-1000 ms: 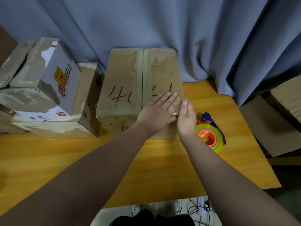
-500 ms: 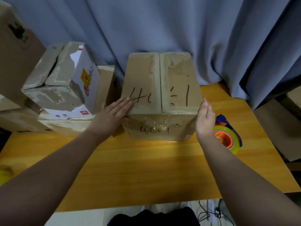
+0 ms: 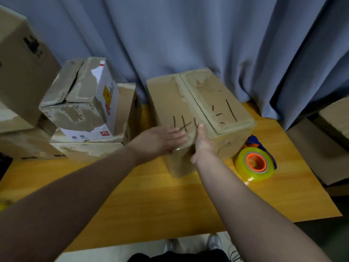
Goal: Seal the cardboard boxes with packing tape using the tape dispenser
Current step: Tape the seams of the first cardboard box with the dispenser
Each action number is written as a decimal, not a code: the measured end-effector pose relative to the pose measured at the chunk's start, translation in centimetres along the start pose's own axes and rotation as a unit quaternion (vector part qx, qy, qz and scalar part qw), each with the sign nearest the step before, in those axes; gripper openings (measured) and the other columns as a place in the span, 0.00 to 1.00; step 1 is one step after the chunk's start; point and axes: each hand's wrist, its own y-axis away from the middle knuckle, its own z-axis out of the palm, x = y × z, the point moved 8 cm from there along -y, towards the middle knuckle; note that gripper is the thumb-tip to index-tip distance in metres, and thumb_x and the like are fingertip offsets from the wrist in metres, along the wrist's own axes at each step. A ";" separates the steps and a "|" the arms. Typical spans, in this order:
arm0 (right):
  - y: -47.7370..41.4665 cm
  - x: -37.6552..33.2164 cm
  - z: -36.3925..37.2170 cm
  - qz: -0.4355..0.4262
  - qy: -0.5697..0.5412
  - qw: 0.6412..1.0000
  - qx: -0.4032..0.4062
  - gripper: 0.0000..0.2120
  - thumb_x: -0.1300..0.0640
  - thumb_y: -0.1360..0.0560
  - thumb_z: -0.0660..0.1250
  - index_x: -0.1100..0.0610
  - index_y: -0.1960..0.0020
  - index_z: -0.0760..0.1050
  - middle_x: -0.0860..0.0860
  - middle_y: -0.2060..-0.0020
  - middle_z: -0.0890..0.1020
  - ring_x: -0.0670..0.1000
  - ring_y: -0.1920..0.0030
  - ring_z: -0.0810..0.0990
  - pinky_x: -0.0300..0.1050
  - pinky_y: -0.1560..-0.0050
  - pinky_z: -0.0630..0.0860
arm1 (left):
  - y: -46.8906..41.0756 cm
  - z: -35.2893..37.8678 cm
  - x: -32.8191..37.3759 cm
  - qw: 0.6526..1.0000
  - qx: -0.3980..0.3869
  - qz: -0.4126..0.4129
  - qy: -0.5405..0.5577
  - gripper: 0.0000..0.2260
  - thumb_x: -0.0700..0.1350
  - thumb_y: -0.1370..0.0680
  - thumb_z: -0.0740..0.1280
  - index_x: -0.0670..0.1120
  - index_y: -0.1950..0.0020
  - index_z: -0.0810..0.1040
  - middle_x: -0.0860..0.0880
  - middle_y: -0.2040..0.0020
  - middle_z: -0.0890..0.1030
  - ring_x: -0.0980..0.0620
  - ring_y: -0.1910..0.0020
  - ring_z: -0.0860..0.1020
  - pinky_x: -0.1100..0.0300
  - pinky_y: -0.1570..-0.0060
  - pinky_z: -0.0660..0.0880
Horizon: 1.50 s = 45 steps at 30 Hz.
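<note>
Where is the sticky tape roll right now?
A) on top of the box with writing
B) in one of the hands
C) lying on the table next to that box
C: the tape dispenser lies on the table right of the box, while the left hand and right hand touch the box.

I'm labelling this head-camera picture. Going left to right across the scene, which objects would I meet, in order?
Large plain box → torn white-printed box → handwritten box → tape dispenser → cardboard at the right edge.
</note>
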 end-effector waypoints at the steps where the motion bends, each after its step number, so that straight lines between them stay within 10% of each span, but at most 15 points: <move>1: -0.2 -0.1 -0.7 -0.006 0.008 1.000 0.000 0.38 0.33 0.28 0.65 0.64 0.34 0.71 0.59 0.37 0.76 0.61 0.39 0.75 0.53 0.38 0.73 | -0.7 0.3 1.6 1.000 -0.005 -0.002 0.003 0.31 0.47 0.26 0.71 0.49 0.26 0.64 0.50 0.27 0.66 0.48 0.28 0.65 0.50 0.30 0.62; 4: -0.6 -1.4 -3.5 -0.032 0.036 0.999 -0.012 0.31 0.37 0.25 0.63 0.64 0.37 0.73 0.59 0.39 0.78 0.59 0.41 0.77 0.48 0.43 0.73 | -2.5 1.9 5.5 1.000 -0.002 -0.020 0.016 0.27 0.51 0.22 0.65 0.48 0.25 0.62 0.49 0.25 0.62 0.50 0.26 0.60 0.57 0.28 0.50; 8: -0.9 -3.1 -5.9 -0.058 0.100 0.993 -0.029 0.32 0.38 0.22 0.60 0.64 0.32 0.69 0.58 0.36 0.76 0.58 0.38 0.75 0.46 0.46 0.72 | -4.2 2.6 8.2 0.999 0.023 0.028 -0.008 0.25 0.54 0.23 0.62 0.44 0.29 0.69 0.47 0.30 0.71 0.48 0.30 0.69 0.52 0.31 0.58; 12: -1.2 -5.5 -7.5 -0.141 0.212 0.967 0.003 0.28 0.40 0.22 0.61 0.64 0.37 0.73 0.58 0.43 0.79 0.60 0.42 0.77 0.50 0.47 0.75 | -2.6 1.9 2.0 0.995 -0.046 -0.085 -0.023 0.33 0.65 0.22 0.48 0.50 0.22 0.51 0.49 0.22 0.52 0.50 0.23 0.51 0.53 0.26 0.45; 18: -1.3 -12.7 -7.2 -0.329 0.532 0.766 0.149 0.23 0.43 0.19 0.55 0.62 0.57 0.72 0.63 0.56 0.81 0.58 0.62 0.72 0.47 0.64 0.66 | 3.1 2.4 -8.8 0.928 -0.128 -0.345 0.049 0.39 0.75 0.32 0.53 0.67 0.26 0.40 0.49 0.22 0.39 0.36 0.25 0.49 0.37 0.29 0.54; 21: -1.3 -13.3 -5.8 -0.319 0.595 0.722 0.151 0.22 0.46 0.17 0.50 0.63 0.41 0.71 0.62 0.47 0.79 0.61 0.50 0.77 0.49 0.57 0.69 | 2.6 2.5 -9.3 0.928 -0.115 -0.351 0.056 0.40 0.73 0.31 0.56 0.63 0.24 0.42 0.47 0.22 0.41 0.35 0.29 0.60 0.41 0.32 0.63; 24: -0.3 -11.4 -4.5 -0.302 0.651 0.684 0.135 0.24 0.43 0.19 0.50 0.53 0.27 0.60 0.60 0.29 0.65 0.62 0.29 0.61 0.63 0.33 0.60 | 2.6 2.3 -9.4 0.923 -0.109 -0.367 0.043 0.44 0.75 0.32 0.56 0.57 0.22 0.47 0.48 0.21 0.45 0.37 0.31 0.66 0.43 0.35 0.68; 26: 0.6 -9.0 -3.3 -0.286 0.642 0.706 0.090 0.28 0.36 0.21 0.49 0.45 0.24 0.54 0.56 0.23 0.50 0.62 0.24 0.44 0.72 0.31 0.44 | 2.7 1.4 -8.3 0.926 -0.106 -0.361 0.017 0.45 0.75 0.31 0.55 0.52 0.22 0.49 0.47 0.21 0.49 0.40 0.33 0.69 0.46 0.38 0.70; 30: 1.7 -5.3 -0.8 -0.307 0.545 0.780 0.002 0.30 0.32 0.23 0.51 0.40 0.24 0.54 0.50 0.22 0.40 0.59 0.25 0.30 0.74 0.32 0.45 | 3.0 -0.2 -3.5 0.958 -0.076 -0.278 -0.001 0.40 0.69 0.26 0.55 0.46 0.22 0.52 0.48 0.21 0.51 0.45 0.34 0.70 0.53 0.38 0.69; 40: 0.4 -6.9 -0.5 -0.412 0.505 0.758 -0.020 0.21 0.43 0.20 0.57 0.41 0.28 0.66 0.47 0.22 0.52 0.52 0.23 0.40 0.74 0.31 0.40 | 3.2 0.2 -5.8 0.973 -0.098 -0.144 -0.149 0.35 0.53 0.20 0.60 0.55 0.23 0.40 0.51 0.21 0.45 0.47 0.23 0.45 0.51 0.26 0.40; 45: -0.7 -9.3 -3.8 -0.461 0.387 0.797 -0.048 0.22 0.50 0.24 0.68 0.50 0.30 0.71 0.53 0.23 0.55 0.55 0.23 0.50 0.63 0.26 0.51 | 0.6 -0.6 -3.3 0.996 -0.074 -0.035 -0.046 0.31 0.55 0.25 0.65 0.47 0.25 0.61 0.51 0.25 0.60 0.44 0.24 0.53 0.54 0.28 0.37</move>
